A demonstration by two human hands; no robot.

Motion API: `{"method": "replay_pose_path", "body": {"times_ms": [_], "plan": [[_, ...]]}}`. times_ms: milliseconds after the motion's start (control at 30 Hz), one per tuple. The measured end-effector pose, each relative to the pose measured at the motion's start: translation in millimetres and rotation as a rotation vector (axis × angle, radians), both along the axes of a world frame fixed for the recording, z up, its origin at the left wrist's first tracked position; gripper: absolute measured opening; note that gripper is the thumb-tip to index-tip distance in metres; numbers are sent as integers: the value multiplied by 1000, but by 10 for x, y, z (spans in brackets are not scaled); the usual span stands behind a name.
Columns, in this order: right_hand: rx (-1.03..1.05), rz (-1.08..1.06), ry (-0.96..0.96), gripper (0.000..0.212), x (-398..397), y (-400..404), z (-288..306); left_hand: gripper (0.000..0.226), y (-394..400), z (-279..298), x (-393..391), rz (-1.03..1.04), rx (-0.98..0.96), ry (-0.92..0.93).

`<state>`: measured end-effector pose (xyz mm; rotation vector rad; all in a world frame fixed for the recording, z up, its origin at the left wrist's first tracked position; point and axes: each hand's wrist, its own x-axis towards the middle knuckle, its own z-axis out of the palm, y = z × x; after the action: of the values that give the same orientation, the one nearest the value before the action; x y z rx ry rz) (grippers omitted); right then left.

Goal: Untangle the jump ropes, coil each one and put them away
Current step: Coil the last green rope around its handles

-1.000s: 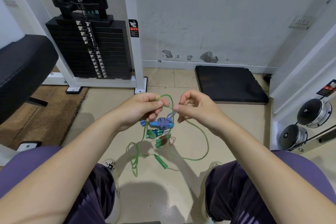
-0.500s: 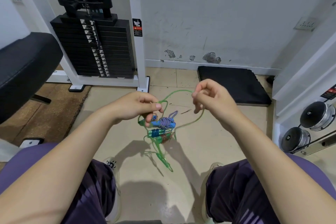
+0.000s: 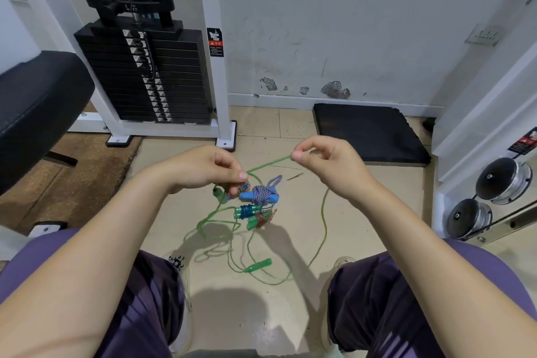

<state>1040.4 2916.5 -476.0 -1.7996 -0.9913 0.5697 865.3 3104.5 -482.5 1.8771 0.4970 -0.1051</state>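
A tangle of jump ropes hangs between my knees. My left hand (image 3: 209, 170) grips the bundle at its top, by a green handle (image 3: 218, 194). Below it hang a blue handle wrapped in blue-white braided rope (image 3: 263, 194), a green handle wound with blue cord (image 3: 246, 211) and another wound with brown cord (image 3: 261, 219). My right hand (image 3: 325, 164) pinches the thin green rope (image 3: 324, 219), stretched taut from the left hand. The rope's slack drops in loops to the floor, where a loose green handle (image 3: 258, 265) lies.
A weight-stack machine (image 3: 145, 73) with a white frame stands ahead on the left, and a black padded bench (image 3: 37, 107) is beside it. A black mat (image 3: 369, 134) lies by the wall. Two chrome dumbbell ends (image 3: 502, 180) sit at right. My thighs flank the floor patch.
My right hand has drawn away to the right and up, pulling a length of green rope out of the bundle. More green rope and its handle now lie on the floor.
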Motion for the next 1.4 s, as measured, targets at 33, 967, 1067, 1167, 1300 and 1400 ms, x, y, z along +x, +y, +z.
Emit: {"method": "replay_pose_path", "body": {"times_ms": [33, 967, 1067, 1167, 1300, 1400], "plan": [[4, -14, 16, 11, 23, -4, -1, 22, 2, -3, -9, 15, -20, -14], [-152, 209, 206, 26, -141, 31, -85, 7, -310, -187, 171, 126, -74, -137], [-236, 203, 60, 29, -129, 38, -84, 11, -321, -195, 196, 185, -119, -171], [-427, 224, -188, 18, -95, 16, -87, 16, -263, -185, 222, 334, -149, -259], [-504, 276, -163, 10, -76, -15, -120, 18, -206, -203, 229, 428, -173, -269], [-370, 233, 1, 13, -76, -16, -96, 16, -263, -216, 220, 316, -198, -216]]}}
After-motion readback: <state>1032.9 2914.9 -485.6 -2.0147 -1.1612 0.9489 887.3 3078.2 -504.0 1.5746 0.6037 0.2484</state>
